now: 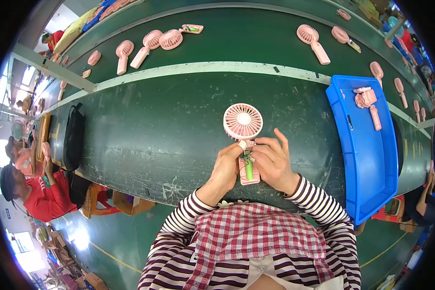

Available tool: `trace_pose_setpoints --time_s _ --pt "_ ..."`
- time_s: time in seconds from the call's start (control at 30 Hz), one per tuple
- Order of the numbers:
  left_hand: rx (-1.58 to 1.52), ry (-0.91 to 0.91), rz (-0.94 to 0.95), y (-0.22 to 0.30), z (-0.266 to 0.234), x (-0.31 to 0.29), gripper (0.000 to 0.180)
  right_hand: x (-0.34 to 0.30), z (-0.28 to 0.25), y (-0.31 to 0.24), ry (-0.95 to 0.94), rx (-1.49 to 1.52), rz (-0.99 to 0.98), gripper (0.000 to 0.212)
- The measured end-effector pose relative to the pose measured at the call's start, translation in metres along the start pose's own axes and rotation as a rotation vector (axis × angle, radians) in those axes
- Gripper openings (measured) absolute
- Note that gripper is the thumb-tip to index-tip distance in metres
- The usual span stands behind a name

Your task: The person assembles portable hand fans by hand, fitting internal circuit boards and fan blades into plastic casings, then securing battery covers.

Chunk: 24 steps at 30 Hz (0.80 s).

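In front of me a pink handheld fan (243, 122) lies on the dark green bench, its round grille pointing away from me. Its handle is uncovered, showing a green battery cell (249, 170) and a small circuit board. My left hand (225, 166) grips the handle from the left, with a white covering on the thumb tip. From the right, my right hand (274, 162) pinches at the neck just below the grille, index finger raised. Whatever small part lies between those fingertips is too hidden to name.
A blue plastic bin (372, 188) with pink fan parts (367, 99) stands at the right. Beyond a pale rail, several pink fans (314, 43) lie on a green belt. A black bag (74, 137) sits at the left, near a person in red (53, 195).
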<state>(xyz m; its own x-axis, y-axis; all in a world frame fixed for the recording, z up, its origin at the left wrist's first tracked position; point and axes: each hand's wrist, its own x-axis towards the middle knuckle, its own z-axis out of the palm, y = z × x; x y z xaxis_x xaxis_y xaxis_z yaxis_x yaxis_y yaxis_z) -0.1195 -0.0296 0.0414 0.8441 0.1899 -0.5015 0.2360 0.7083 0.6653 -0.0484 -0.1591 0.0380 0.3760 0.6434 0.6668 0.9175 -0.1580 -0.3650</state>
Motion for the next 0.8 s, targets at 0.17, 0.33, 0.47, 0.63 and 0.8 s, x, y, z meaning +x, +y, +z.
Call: trace_pose_setpoints --time_s 0.17,0.33,0.47,0.63,0.8 --pt "-0.025 0.054 -0.066 0.002 0.0 0.001 0.029 0.003 -0.003 0.003 -0.086 0.038 0.016 0.019" --pt "-0.101 0.071 -0.083 0.007 0.004 0.0 0.028 0.012 -0.007 0.005 -0.101 0.248 0.121 0.015" --pt "-0.092 0.006 -0.119 0.012 0.001 -0.003 0.03 0.022 -0.012 0.009 -0.152 0.334 0.167 0.014" --pt "-0.132 -0.015 -0.096 0.017 0.006 -0.007 0.031 0.027 -0.019 0.011 -0.263 0.368 0.187 0.015" --pt "-0.11 -0.055 -0.143 0.018 0.003 -0.009 0.032 0.028 -0.019 0.009 -0.297 0.369 0.189 0.016"
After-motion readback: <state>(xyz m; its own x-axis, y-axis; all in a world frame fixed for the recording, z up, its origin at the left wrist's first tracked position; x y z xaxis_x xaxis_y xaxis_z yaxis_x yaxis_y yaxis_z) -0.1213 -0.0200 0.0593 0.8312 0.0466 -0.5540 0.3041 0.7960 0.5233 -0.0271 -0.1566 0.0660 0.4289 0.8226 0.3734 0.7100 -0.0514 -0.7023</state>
